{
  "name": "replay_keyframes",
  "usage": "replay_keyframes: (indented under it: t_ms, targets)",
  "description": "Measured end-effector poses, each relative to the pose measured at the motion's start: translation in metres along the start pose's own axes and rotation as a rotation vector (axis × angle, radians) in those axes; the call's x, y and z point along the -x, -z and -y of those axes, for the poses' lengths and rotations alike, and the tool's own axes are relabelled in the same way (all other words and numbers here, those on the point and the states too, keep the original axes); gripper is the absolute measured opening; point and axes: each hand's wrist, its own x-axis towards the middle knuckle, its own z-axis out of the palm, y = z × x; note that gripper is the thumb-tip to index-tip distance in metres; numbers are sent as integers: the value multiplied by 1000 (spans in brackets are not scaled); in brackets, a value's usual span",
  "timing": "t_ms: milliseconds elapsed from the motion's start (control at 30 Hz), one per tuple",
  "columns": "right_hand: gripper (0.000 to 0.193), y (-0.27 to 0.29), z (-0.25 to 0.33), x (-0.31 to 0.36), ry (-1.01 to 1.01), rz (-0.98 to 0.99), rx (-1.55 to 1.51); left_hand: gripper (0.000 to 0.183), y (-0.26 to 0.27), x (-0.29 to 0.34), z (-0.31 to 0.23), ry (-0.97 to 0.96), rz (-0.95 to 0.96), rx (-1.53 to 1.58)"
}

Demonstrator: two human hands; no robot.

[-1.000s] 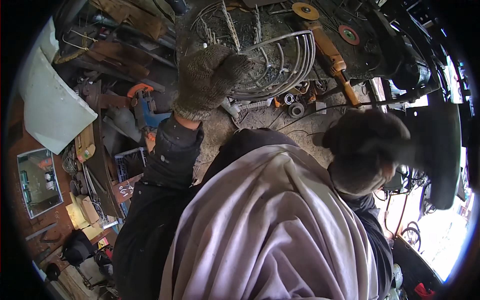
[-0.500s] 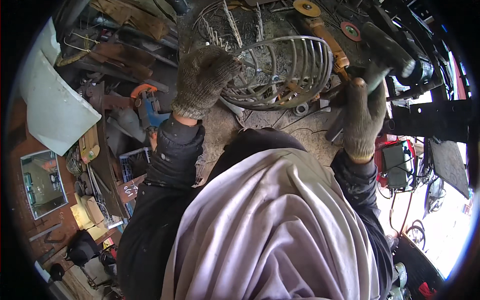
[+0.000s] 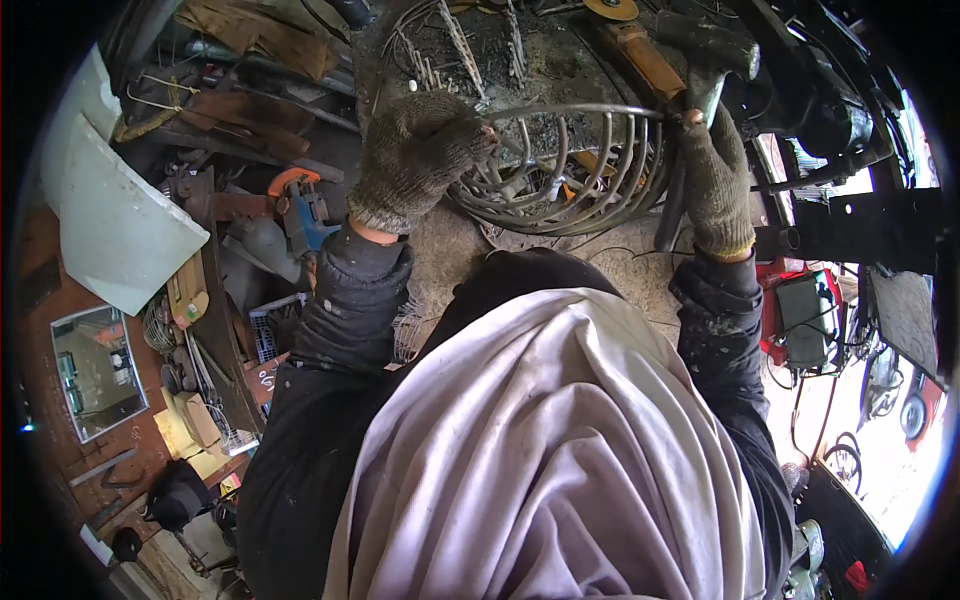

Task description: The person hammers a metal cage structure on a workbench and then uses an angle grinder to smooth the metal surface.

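Note:
My left hand (image 3: 415,160), in a grey knitted glove, grips the left side of a round basket-like frame (image 3: 565,215) of bent metal rods. The frame is tilted, its curved ribs showing above the workbench (image 3: 572,75). On the right, my gloved right hand (image 3: 718,185) is closed round a hammer (image 3: 708,45), dark head upward, the handle's lower end showing beside the palm. This hand is close to the frame's right rim; whether they touch I cannot tell. Behind the rim lies an orange angle grinder (image 3: 648,62), partly hidden, with a yellow disc (image 3: 612,8).
Thin metal rods (image 3: 460,45) lie at the bench's far side. To the left are a blue power tool (image 3: 305,215), a curved pale panel (image 3: 125,215) and a framed mirror (image 3: 98,370). Dark steel beams (image 3: 865,230) and a red-and-grey machine (image 3: 803,315) stand on the right.
My right hand and the hammer have moved left, closer to the frame. The frame has tilted, its upper rim now lower in the picture. My left hand keeps its grip.

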Motion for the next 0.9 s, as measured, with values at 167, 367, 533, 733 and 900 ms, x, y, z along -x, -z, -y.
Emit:
replay_keyframes:
  t_ms: [167,367,533,733,900]
  targets:
    - [43,3,-5,-2,-76,74,-8,23,5,-10,-4,-115,125,-228]
    - [45,4,4,-14,-138,154,-10,40,12,-24,2,-134,126,-129]
    - [47,2,-5,-22,-171,155,51,43,9,-46,7,-290,237,-96]
    - [45,5,-14,-28,-190,139,24,40,-17,-56,-30,189,367,-299]
    - [46,7,-19,-31,-261,204,-199,33,-20,-64,-27,247,433,-345]
